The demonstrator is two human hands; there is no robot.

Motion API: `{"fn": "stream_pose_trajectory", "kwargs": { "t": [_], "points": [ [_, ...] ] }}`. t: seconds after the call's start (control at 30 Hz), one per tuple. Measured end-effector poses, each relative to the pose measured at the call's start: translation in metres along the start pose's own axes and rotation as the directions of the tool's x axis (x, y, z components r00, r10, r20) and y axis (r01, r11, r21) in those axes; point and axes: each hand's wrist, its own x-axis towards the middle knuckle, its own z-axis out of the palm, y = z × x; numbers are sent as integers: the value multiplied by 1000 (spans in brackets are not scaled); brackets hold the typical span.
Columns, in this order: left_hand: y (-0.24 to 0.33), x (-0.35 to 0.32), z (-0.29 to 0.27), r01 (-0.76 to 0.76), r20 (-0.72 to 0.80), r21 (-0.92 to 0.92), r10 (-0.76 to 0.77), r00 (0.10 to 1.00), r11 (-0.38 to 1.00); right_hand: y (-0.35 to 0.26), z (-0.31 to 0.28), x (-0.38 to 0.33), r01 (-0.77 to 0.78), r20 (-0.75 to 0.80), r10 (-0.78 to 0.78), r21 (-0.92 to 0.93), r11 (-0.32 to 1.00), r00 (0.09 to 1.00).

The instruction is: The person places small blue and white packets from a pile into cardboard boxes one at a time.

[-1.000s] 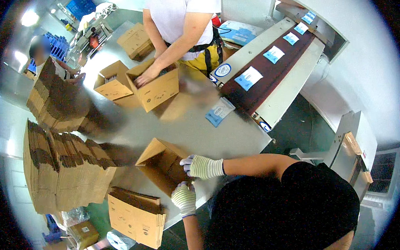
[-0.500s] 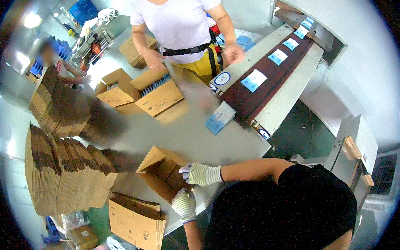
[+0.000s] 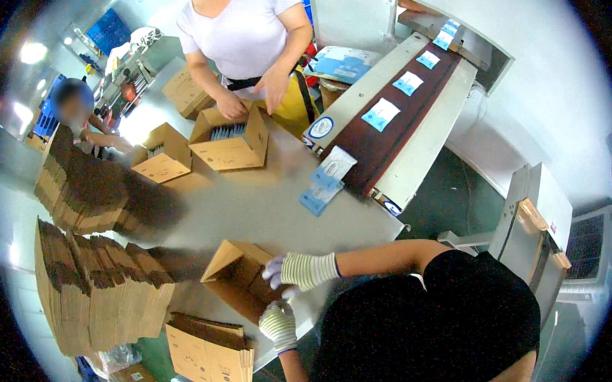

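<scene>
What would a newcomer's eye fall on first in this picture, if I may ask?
Probably the dark maroon conveyor belt at upper right, carrying a row of flat blue-and-white packets. Next might be the tall stack of flattened brown cardboard at left. At lower centre, the person's left hand and right hand, both in pale striped gloves, are at an open brown cardboard box.
</scene>
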Motion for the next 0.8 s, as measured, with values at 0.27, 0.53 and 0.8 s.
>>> {"fn": "stream_pose_trajectory", "kwargs": {
  "t": [0.27, 0.53, 0.8],
  "points": [
    [0, 5, 1, -14, -31, -30, 13, 999, 999, 90, -86, -13, -424, 139, 466, -249, 871, 874],
    [0, 13, 0, 51, 37, -46, -49, 998, 998, 197, -169, -21, -386, 232, 680, -678, 625, 695],
    [-6, 20, 9, -27, -70, -87, 20, 997, 996, 253, -141, -3, -201, 542, 793, -775, 600, 278]
  ]
}}
